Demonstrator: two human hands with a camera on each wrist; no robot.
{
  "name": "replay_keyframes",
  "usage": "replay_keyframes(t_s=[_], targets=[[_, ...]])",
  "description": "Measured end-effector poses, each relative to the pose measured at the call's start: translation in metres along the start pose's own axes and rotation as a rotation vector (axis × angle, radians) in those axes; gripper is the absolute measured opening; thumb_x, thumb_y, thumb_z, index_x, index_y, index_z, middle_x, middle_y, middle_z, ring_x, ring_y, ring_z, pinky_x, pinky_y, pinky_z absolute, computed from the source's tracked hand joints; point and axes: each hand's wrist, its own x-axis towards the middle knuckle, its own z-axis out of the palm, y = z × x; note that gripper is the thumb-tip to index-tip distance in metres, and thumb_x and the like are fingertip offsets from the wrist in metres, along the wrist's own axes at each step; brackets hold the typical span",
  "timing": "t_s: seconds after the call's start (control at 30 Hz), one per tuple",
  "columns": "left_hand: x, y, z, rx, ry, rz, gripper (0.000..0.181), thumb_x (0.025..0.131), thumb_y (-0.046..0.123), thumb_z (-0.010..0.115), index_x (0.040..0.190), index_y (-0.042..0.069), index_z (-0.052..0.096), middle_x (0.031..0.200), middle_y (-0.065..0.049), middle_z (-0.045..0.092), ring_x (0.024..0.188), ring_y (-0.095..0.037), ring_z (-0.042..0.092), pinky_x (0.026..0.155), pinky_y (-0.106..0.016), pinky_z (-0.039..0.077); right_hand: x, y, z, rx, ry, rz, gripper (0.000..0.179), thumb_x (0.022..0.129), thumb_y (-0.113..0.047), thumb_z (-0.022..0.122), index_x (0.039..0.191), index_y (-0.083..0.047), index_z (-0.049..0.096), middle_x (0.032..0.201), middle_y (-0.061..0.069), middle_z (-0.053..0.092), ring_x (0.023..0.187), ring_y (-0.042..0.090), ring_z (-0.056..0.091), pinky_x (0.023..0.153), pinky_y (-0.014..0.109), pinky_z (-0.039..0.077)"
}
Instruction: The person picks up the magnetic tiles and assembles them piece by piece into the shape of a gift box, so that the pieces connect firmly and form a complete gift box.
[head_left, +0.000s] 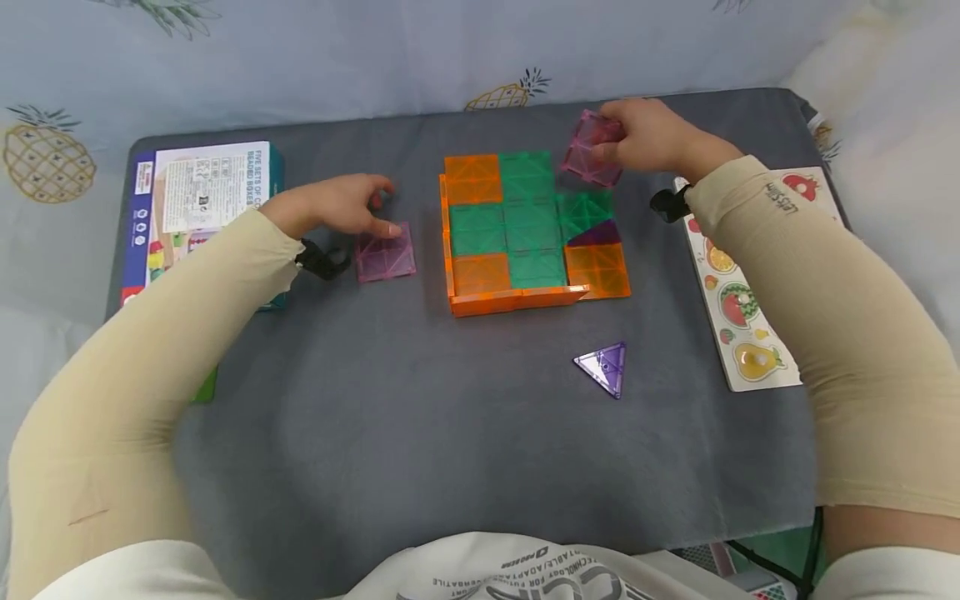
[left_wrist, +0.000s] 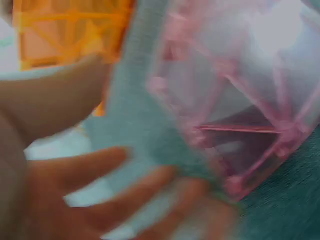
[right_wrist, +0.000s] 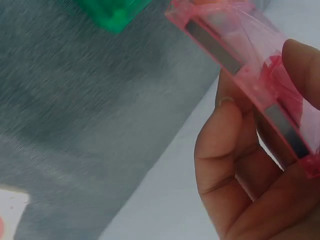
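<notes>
My right hand (head_left: pixel 647 137) pinches a pink magnetic tile (head_left: pixel 592 150) above the back right of the assembled tiles. In the right wrist view the thumb and fingers grip this translucent tile (right_wrist: pixel 250 82), with dark magnet strips along its edge. To the left, my left hand (head_left: pixel 341 204) is spread, fingers apart, beside another pink magnetic tile (head_left: pixel 386 257) lying on the table; whether the thumb touches it I cannot tell. Between the hands lies a panel of green tiles (head_left: pixel 532 225) and orange tiles (head_left: pixel 480 273), with low orange walls (head_left: pixel 517 298) along its left and front edges.
A purple triangle tile (head_left: pixel 606 367) lies on the grey table (head_left: pixel 450 442), in front of the panel. At the left is a boxed set (head_left: pixel 217 183), partly behind the left arm. A fruit puzzle board (head_left: pixel 738 308) lies under the right forearm. A curtain (head_left: pixel 360 58) hangs behind.
</notes>
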Motion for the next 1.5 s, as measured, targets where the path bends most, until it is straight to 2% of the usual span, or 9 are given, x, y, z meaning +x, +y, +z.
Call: replay_keyframes(t_s=[0.13, 0.3, 0.47, 0.73, 0.9, 1.07, 1.13, 1.33, 1.5], targets=[[-0.015, 0.004, 0.016, 0.102, -0.008, -0.080, 0.100, 0.082, 0.045, 0.073, 0.148, -0.005, 0.016, 0.142, -0.032, 0.027, 0.128, -0.045, 0.031, 0.107, -0.059, 0.031, -0.004, 0.023, -0.004, 0.030, 0.027, 0.083, 0.056, 0.096, -0.030, 0.051, 0.140, 0.004, 0.040, 0.124, 0.027, 0.052, 0.095, 0.035, 0.051, 0.076, 0.041, 0.045], [-0.014, 0.001, 0.042, 0.136, 0.160, -0.142, 0.101, 0.072, 0.041, 0.083, 0.140, -0.005, 0.024, 0.135, -0.030, 0.029, 0.119, -0.045, 0.030, 0.100, -0.059, 0.035, -0.010, 0.039, -0.006, 0.064, 0.037, 0.125, 0.057, 0.095, -0.031, 0.054, 0.138, 0.004, 0.042, 0.113, 0.025, 0.057, 0.084, 0.026, 0.051, 0.063, 0.023, 0.040], [-0.010, -0.007, 0.048, 0.078, 0.253, -0.106, 0.086, 0.070, 0.030, 0.086, 0.132, -0.005, 0.036, 0.127, -0.029, 0.034, 0.112, -0.042, 0.037, 0.095, -0.055, 0.039, -0.012, 0.034, -0.005, 0.089, 0.029, 0.086, 0.049, 0.096, -0.031, 0.052, 0.133, 0.000, 0.046, 0.110, 0.022, 0.058, 0.082, 0.024, 0.051, 0.063, 0.023, 0.040], [0.004, -0.010, 0.033, 0.007, 0.391, 0.020, 0.055, 0.085, 0.018, 0.070, 0.128, -0.008, 0.046, 0.114, -0.028, 0.050, 0.100, -0.036, 0.047, 0.089, -0.050, 0.042, -0.010, 0.029, -0.006, 0.087, -0.015, 0.060, 0.047, 0.099, -0.029, 0.047, 0.137, -0.002, 0.043, 0.122, 0.027, 0.056, 0.091, 0.028, 0.057, 0.065, 0.019, 0.043], [0.018, -0.004, 0.013, 0.008, 0.299, -0.077, 0.066, 0.085, 0.022, 0.066, 0.138, -0.008, 0.041, 0.128, -0.029, 0.049, 0.113, -0.040, 0.044, 0.104, -0.053, 0.038, -0.005, 0.043, -0.004, 0.100, -0.054, 0.111, 0.056, 0.098, -0.026, 0.047, 0.143, 0.006, 0.037, 0.125, 0.030, 0.054, 0.083, 0.019, 0.058, 0.063, 0.017, 0.042], [0.028, 0.012, -0.007, 0.077, 0.215, -0.224, 0.072, 0.089, 0.028, 0.059, 0.147, -0.003, 0.030, 0.143, -0.032, 0.027, 0.128, -0.046, 0.024, 0.105, -0.060, 0.030, -0.001, 0.057, 0.003, -0.013, -0.051, 0.167, 0.057, 0.095, -0.024, 0.049, 0.139, 0.012, 0.039, 0.124, 0.033, 0.052, 0.098, 0.038, 0.055, 0.085, 0.044, 0.047], [0.035, 0.021, -0.012, 0.059, 0.215, -0.205, 0.070, 0.094, 0.030, 0.053, 0.151, 0.001, 0.025, 0.150, -0.030, 0.019, 0.134, -0.047, 0.016, 0.109, -0.060, 0.023, 0.001, 0.055, 0.006, -0.081, -0.055, 0.161, 0.058, 0.095, -0.023, 0.048, 0.138, 0.014, 0.038, 0.131, 0.036, 0.047, 0.115, 0.048, 0.046, 0.100, 0.056, 0.039], [0.062, 0.046, -0.026, -0.214, 0.153, 0.054, 0.059, 0.104, 0.033, 0.033, 0.154, 0.008, 0.016, 0.160, -0.012, 0.016, 0.147, -0.029, 0.018, 0.119, -0.045, 0.019, 0.020, 0.009, 0.013, -0.154, -0.132, 0.006, 0.057, 0.101, -0.028, 0.043, 0.145, 0.007, 0.032, 0.150, 0.032, 0.028, 0.137, 0.049, 0.026, 0.112, 0.060, 0.023], [0.073, 0.059, -0.038, -0.381, 0.035, -0.035, 0.069, 0.099, 0.054, 0.019, 0.156, 0.015, 0.008, 0.161, -0.004, 0.016, 0.148, -0.021, 0.017, 0.119, -0.043, 0.021, 0.043, -0.042, 0.014, -0.152, -0.378, -0.065, 0.062, 0.105, -0.035, 0.031, 0.155, -0.007, 0.008, 0.160, 0.020, 0.009, 0.146, 0.041, 0.012, 0.117, 0.055, 0.014]])
